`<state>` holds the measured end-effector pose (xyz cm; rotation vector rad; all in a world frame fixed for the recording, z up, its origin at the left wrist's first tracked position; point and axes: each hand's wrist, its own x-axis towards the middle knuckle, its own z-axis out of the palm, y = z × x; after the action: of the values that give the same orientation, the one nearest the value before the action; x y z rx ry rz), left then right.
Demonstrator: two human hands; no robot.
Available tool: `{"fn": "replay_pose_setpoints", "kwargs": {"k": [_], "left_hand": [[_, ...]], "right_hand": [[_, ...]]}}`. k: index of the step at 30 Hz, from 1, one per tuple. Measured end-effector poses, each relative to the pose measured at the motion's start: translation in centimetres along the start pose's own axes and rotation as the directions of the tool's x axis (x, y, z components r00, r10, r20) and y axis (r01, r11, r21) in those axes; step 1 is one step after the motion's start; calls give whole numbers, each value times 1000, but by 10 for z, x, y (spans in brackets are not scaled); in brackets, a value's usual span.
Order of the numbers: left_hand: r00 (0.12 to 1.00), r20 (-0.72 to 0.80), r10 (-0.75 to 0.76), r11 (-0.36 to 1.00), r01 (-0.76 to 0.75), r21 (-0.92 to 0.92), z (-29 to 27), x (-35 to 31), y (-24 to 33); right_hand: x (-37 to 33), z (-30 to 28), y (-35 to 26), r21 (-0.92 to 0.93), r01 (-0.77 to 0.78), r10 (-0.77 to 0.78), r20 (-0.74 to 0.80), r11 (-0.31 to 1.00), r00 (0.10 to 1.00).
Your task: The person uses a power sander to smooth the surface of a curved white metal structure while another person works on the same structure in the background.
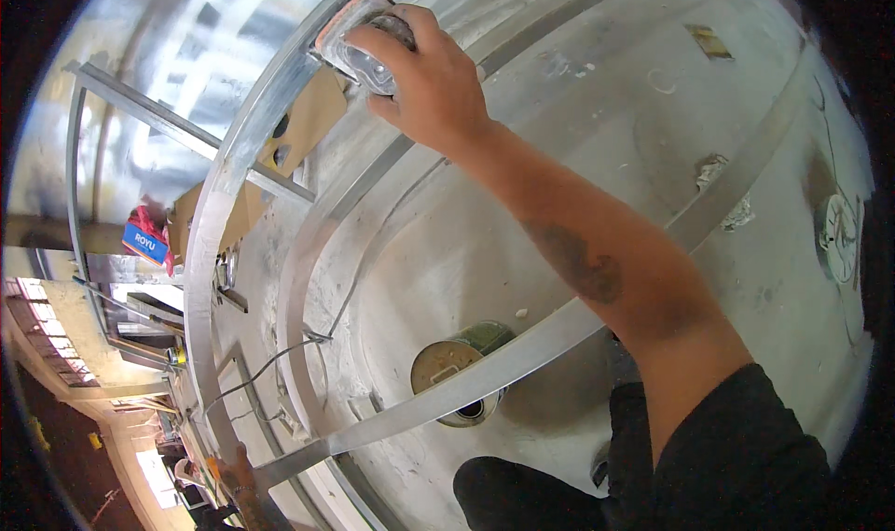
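My right hand (438, 79) reaches far out and is closed over a dusty grey-and-orange palm sander (359, 41). The sander's flat pad rests against the curved metal frame (200, 251) near the top of the picture. At the lower left, my left hand (240, 480) is closed around the same frame, close to where a crossbar (447, 382) joins it. Part of that hand lies behind the bar and in shadow. A dark cable (359, 284) runs across the floor inside the frame; its link to the sander does not show.
A round metal can (438, 368) stands on the dusty floor below the crossbar. Cardboard (317, 116), a blue box (146, 242) and a smaller metal frame (149, 111) lie to the left. Crumpled paper (736, 214) and a round white object (837, 237) are at the right.
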<state>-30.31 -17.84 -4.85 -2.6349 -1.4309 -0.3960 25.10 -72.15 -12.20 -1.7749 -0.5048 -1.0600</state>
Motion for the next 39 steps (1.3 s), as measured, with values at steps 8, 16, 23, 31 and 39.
{"fn": "replay_pose_setpoints", "kwargs": {"k": [8, 16, 23, 31, 39], "left_hand": [[997, -62, -37, 999, 39, 20, 10, 4, -16], [999, 33, 23, 990, -18, -143, -6, -4, -5], [1000, -4, -9, 1000, 9, -27, -6, -9, 20], [1000, -15, -10, 992, 8, -126, -7, -15, 24], [1000, -13, 4, 1000, -4, -12, 1, 0, -8]], "right_hand": [[-7, 4, 8, 27, 37, -36, -37, 999, 999], [-6, 1, 5, 48, 58, -58, 5, 997, 998], [-2, 0, 13, 20, 52, -51, -36, 998, 998], [2, -1, 13, 36, 49, -48, -25, 998, 999], [2, 1, 16, 37, 60, -59, -28, 998, 998]]}}
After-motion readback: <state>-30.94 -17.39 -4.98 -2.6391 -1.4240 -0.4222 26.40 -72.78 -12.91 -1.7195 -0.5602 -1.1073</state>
